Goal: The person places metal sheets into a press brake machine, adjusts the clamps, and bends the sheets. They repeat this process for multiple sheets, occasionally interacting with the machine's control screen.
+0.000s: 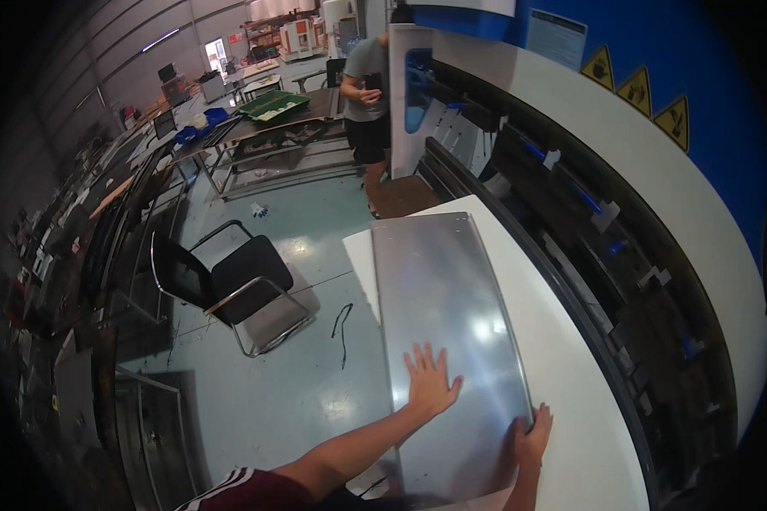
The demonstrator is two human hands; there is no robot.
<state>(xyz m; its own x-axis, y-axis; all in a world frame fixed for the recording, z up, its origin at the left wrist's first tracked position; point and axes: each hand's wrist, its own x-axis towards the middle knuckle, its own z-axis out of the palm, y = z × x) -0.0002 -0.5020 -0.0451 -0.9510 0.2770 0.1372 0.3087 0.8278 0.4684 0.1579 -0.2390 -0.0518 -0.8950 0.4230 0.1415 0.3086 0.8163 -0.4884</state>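
A long, shiny sheet metal panel [447,289] with a bent right edge lies lengthwise in front of me. It rests on a white board [554,341] that shows along its right side and at its far left corner. My left hand [432,383] lies flat on the panel with fingers spread. At the panel's near right edge, my right hand [533,436] is closed around the rim, its thumb over the metal and its fingers on the outer side. Small holes appear near the panel's far end.
On my right runs a large blue and white machine [562,111] with a dark bed rail [562,298]. A black chair [251,272] stands left on the floor. Beyond, a person [367,94] stands near a brown stool [405,198] and a workbench [256,140] with a green tray.
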